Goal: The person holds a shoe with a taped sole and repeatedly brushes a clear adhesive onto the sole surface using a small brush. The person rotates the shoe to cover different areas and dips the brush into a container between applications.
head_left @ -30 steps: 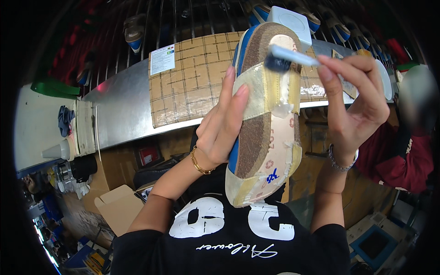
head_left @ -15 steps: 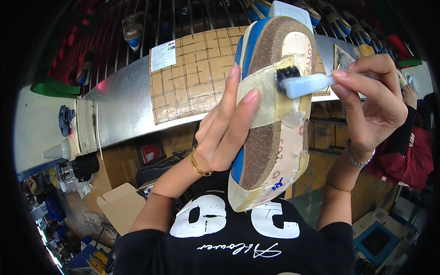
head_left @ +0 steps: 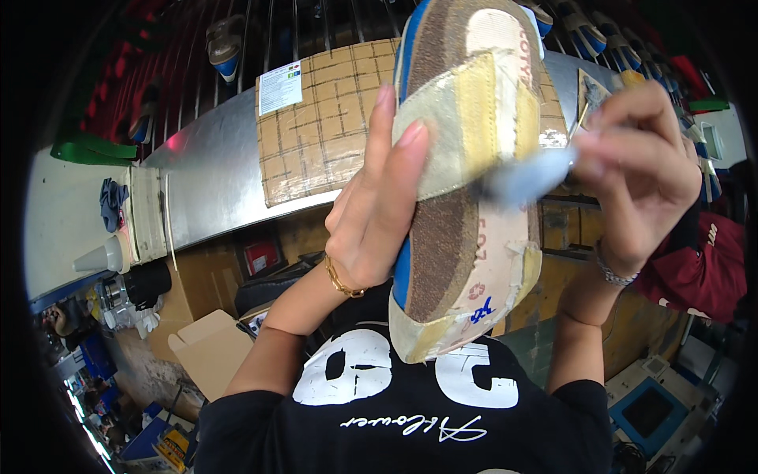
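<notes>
My left hand (head_left: 367,213) is closed on an unfinished sandal (head_left: 442,261), held upright with its underside toward me. The sandal has a brown speckled bottom, a blue side edge and a pale paper-like middle panel. Across it lies a wide pale strap (head_left: 442,134), its folded-over end yellowish. My right hand (head_left: 643,162) pinches a small brush (head_left: 533,178) with a whitish-blue handle, smeared by motion. The brush's dark bristles are at the strap's lower edge, by the middle panel; whether they touch is too blurred to tell.
Behind the sandal, a plastic-wrapped cardboard box (head_left: 316,150) rests on a metal bench (head_left: 205,182). Several blue-edged shoes (head_left: 225,51) lie on the rails beyond. At the right is another person in a dark red garment (head_left: 699,265). An open carton (head_left: 212,355) sits low at left.
The sandal has shifted upward and slightly left with my left hand. The brush has moved down from the strap's end to its lower edge, uncovering the yellowish strap end.
</notes>
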{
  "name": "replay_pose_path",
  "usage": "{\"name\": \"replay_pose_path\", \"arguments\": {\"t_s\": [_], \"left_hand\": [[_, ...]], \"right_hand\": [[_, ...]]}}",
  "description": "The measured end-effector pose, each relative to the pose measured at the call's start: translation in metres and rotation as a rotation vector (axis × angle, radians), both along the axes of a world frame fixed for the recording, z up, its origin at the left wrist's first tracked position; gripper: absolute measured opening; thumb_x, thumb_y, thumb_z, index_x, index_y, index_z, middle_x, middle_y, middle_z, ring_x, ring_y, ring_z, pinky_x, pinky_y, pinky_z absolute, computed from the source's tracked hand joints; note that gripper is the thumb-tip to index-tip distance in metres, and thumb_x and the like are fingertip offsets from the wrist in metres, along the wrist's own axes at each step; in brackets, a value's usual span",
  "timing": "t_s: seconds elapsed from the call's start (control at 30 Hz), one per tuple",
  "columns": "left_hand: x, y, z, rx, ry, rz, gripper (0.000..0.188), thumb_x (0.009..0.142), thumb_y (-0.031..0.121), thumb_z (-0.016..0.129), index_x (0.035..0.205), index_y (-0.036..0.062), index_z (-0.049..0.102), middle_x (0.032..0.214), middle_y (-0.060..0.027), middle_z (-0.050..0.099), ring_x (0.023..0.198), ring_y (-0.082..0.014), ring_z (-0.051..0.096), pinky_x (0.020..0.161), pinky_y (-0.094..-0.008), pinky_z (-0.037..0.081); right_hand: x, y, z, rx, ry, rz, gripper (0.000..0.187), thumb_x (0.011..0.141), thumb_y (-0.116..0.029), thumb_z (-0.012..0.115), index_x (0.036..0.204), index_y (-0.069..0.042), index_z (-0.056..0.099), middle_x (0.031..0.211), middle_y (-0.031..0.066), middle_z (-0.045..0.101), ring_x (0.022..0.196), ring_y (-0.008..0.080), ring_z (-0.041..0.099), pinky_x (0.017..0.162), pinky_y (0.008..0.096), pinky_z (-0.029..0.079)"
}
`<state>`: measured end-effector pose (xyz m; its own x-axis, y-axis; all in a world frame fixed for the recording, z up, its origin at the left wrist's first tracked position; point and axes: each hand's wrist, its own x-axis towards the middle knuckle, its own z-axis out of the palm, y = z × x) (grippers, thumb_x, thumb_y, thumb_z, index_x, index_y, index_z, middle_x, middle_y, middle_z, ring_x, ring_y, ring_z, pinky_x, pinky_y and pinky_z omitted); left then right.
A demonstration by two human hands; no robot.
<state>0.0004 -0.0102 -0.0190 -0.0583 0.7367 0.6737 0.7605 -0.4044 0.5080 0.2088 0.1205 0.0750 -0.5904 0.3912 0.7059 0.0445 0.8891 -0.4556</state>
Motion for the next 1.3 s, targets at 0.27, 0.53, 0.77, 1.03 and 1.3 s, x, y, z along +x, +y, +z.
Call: {"name": "replay_pose_path", "arguments": {"t_s": [0.27, 0.53, 0.77, 1.03, 1.3], "left_hand": [[-0.01, 0.021, -0.018, 0.325, 0.096, 0.226, 0.08, 0.08, 0.013, 0.081, 0.144, -0.0062, 0.037, 0.141, -0.0411, 0.039, 0.105, -0.0354, 0.065, 0.082, -0.0339, 0.056], [-0.009, 0.009, -0.011, 0.203, 0.022, 0.129, 0.086, 0.08, 0.008, 0.08, 0.148, 0.0037, 0.029, 0.151, -0.0352, 0.027, 0.128, -0.0407, 0.048, 0.1, -0.0405, 0.049], [-0.009, 0.002, -0.005, 0.098, 0.035, 0.108, 0.099, 0.081, 0.001, 0.076, 0.158, 0.0157, 0.016, 0.16, -0.0316, 0.014, 0.142, -0.0423, 0.037, 0.113, -0.0459, 0.042], [-0.017, 0.022, -0.007, 0.468, 0.254, 0.33, 0.053, 0.085, 0.006, 0.073, 0.132, -0.0115, 0.055, 0.13, -0.0375, 0.057, 0.093, -0.0292, 0.074, 0.073, -0.0261, 0.058], [-0.011, 0.029, -0.005, 0.496, 0.104, 0.308, 0.065, 0.082, 0.015, 0.079, 0.134, -0.0117, 0.05, 0.13, -0.0349, 0.057, 0.107, -0.0365, 0.069, 0.08, -0.032, 0.059]], "right_hand": [[-0.01, -0.03, -0.01, -0.327, 0.036, -0.114, 0.019, 0.071, 0.0, 0.079, 0.09, -0.004, 0.08, 0.077, 0.0039, 0.059, 0.07, 0.0125, 0.054, 0.063, 0.0238, 0.04], [-0.025, -0.035, -0.009, -0.049, 0.051, -0.258, 0.022, 0.075, 0.008, 0.075, 0.096, 0.003, 0.077, 0.087, 0.0075, 0.06, 0.082, 0.0148, 0.054, 0.073, 0.0252, 0.04], [-0.02, -0.023, -0.012, 0.021, 0.083, -0.133, 0.023, 0.073, 0.01, 0.075, 0.094, 0.001, 0.077, 0.092, 0.0106, 0.061, 0.082, 0.0157, 0.055, 0.07, 0.0251, 0.041], [-0.009, -0.03, -0.015, -0.13, 0.011, -0.063, 0.024, 0.066, 0.004, 0.077, 0.09, -0.001, 0.077, 0.094, 0.0126, 0.061, 0.082, 0.0168, 0.055, 0.071, 0.0261, 0.04], [-0.01, -0.051, -0.023, -0.156, 0.059, -0.067, 0.03, 0.055, -0.001, 0.078, 0.085, -0.005, 0.078, 0.092, 0.0118, 0.06, 0.082, 0.0207, 0.053, 0.072, 0.03, 0.038]]}}
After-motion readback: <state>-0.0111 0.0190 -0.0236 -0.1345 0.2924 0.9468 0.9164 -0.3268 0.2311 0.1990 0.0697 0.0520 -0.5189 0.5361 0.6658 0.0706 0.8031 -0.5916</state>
